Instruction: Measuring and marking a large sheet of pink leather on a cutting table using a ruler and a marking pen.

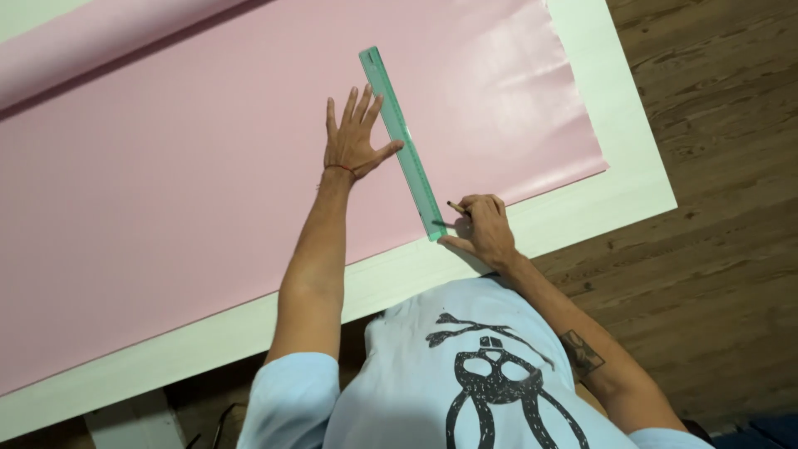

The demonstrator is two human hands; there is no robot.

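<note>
A long translucent green plastic ruler [405, 143] lies slantwise on the broad sheet of pale pink paper [166, 191], its near end just short of the sheet's front edge. The left hand [353, 137] sits flat beside it, fingers spread wide and released, palm down on the pink, thumb tip pressing against the ruler's left edge about midway along. That arm is stretched almost straight up from the shoulder, a thin red band at the wrist. The right hand [482, 229] is curled at the ruler's near end, clenched around a short brown pencil [458, 208] whose tip meets the ruler's right edge; the forearm angles back, elbow bent. Beneath the paper runs the white bench [632, 158], over a dark wooden floor [723, 274].
</note>
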